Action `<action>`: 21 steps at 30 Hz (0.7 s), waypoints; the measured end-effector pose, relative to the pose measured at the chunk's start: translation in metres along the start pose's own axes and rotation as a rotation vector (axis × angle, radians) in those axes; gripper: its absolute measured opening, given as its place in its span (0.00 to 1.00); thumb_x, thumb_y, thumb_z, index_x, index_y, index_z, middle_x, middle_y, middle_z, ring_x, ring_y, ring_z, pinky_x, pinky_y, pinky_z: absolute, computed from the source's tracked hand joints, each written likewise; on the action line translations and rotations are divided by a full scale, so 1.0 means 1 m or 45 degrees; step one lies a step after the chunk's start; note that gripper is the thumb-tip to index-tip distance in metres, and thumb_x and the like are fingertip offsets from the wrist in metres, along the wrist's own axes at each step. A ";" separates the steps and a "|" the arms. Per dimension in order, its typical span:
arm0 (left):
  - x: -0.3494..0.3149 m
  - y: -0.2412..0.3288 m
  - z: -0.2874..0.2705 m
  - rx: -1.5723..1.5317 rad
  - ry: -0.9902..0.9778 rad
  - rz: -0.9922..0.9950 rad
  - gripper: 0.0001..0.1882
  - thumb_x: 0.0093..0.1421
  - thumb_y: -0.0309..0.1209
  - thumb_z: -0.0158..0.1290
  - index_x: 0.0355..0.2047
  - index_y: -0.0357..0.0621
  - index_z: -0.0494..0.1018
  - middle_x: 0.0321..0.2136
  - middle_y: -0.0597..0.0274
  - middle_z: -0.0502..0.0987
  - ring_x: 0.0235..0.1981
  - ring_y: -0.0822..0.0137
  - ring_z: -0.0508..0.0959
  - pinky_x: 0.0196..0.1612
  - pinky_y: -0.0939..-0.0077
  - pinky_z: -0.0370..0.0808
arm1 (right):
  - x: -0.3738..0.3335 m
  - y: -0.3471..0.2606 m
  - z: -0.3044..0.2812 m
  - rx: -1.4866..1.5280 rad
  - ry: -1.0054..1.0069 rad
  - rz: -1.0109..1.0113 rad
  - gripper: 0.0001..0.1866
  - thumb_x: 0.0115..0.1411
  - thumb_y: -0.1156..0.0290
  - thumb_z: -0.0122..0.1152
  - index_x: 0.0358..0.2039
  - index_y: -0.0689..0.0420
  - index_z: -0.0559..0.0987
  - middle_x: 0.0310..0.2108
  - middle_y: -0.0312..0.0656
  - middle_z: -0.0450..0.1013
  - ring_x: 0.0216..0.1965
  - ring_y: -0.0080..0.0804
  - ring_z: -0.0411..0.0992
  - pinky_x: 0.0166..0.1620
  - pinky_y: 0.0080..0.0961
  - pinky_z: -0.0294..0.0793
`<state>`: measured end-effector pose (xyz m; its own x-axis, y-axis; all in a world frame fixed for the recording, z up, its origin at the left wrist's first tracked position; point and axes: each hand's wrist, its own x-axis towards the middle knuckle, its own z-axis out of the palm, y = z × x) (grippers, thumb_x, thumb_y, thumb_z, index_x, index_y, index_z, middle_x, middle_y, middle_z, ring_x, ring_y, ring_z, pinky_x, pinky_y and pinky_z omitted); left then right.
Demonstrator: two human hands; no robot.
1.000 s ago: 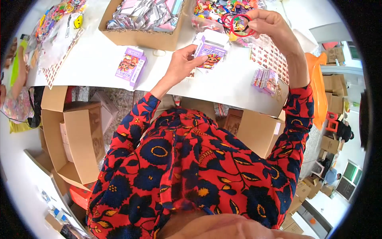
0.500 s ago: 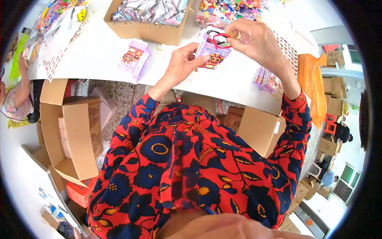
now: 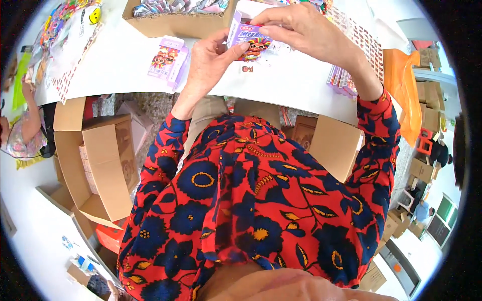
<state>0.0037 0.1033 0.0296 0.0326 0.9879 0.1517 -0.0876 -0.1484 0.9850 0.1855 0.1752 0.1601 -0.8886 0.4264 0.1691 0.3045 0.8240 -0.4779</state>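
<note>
My left hand (image 3: 212,59) holds a small purple carton box (image 3: 255,44) by its side, thumb on the printed front. The box stands tilted above the table, with its open end facing away. My right hand (image 3: 306,34) is at that open end, thumb and fingers closed together. What they hold is mostly hidden; a bit of red shows by the fingertips. A small brown-red sticker (image 3: 247,69) lies on the white table (image 3: 286,83) below the box. Another purple box (image 3: 168,61) lies to the left, and a row of purple boxes (image 3: 342,81) sits to the right.
A brown carton (image 3: 175,25) full of shiny packets stands at the back. A sticker sheet (image 3: 365,45) and an orange bag (image 3: 402,90) are at the right. Open cartons (image 3: 105,170) stand below the table edge. Another person's arm (image 3: 31,103) reaches in at far left.
Both hands and the box have moved away from me and to the left in view. My right fingers have come down to the box's mouth, and the red and black loops there are now mostly hidden.
</note>
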 end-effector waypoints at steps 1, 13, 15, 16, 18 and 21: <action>0.000 0.001 -0.002 0.115 0.014 -0.021 0.17 0.56 0.30 0.57 0.44 0.35 0.72 0.28 0.63 0.79 0.29 0.80 0.76 0.32 0.85 0.75 | 0.000 -0.001 -0.001 0.005 0.004 0.009 0.13 0.59 0.68 0.52 0.40 0.61 0.77 0.28 0.46 0.76 0.25 0.33 0.73 0.29 0.25 0.70; -0.035 0.000 -0.028 0.050 0.261 -0.020 0.14 0.56 0.28 0.57 0.42 0.35 0.72 0.28 0.68 0.77 0.28 0.82 0.73 0.32 0.87 0.71 | -0.052 0.114 0.096 -0.004 0.372 0.498 0.09 0.53 0.72 0.54 0.35 0.54 0.78 0.28 0.41 0.75 0.31 0.39 0.75 0.34 0.35 0.73; -0.041 -0.006 -0.031 0.200 0.215 -0.060 0.15 0.56 0.29 0.58 0.42 0.35 0.72 0.27 0.68 0.76 0.28 0.82 0.72 0.32 0.87 0.71 | -0.054 0.134 0.114 -0.106 0.275 0.532 0.10 0.53 0.72 0.50 0.34 0.51 0.79 0.27 0.42 0.76 0.30 0.42 0.75 0.33 0.40 0.74; -0.043 -0.006 -0.030 0.141 0.193 -0.085 0.15 0.56 0.29 0.58 0.42 0.35 0.72 0.28 0.68 0.76 0.27 0.81 0.72 0.32 0.87 0.71 | -0.051 0.138 0.120 -0.211 0.207 0.562 0.09 0.53 0.72 0.53 0.35 0.53 0.78 0.29 0.42 0.76 0.30 0.39 0.75 0.33 0.35 0.74; -0.044 -0.008 -0.025 0.067 0.200 -0.084 0.15 0.56 0.28 0.57 0.42 0.35 0.72 0.28 0.68 0.76 0.28 0.81 0.72 0.32 0.87 0.71 | -0.046 0.143 0.128 -0.311 0.135 0.596 0.09 0.53 0.72 0.56 0.36 0.55 0.78 0.30 0.42 0.76 0.30 0.36 0.76 0.34 0.29 0.73; -0.048 -0.006 -0.025 0.011 0.210 -0.079 0.15 0.57 0.27 0.57 0.43 0.35 0.71 0.30 0.67 0.76 0.29 0.81 0.72 0.33 0.86 0.71 | -0.036 0.137 0.129 -0.362 0.176 0.555 0.10 0.52 0.73 0.55 0.36 0.56 0.77 0.29 0.42 0.76 0.28 0.38 0.75 0.34 0.32 0.73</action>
<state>-0.0223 0.0582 0.0147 -0.1263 0.9891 0.0758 -0.0821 -0.0866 0.9929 0.2152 0.2244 -0.0225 -0.6113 0.7810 0.1280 0.7331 0.6198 -0.2801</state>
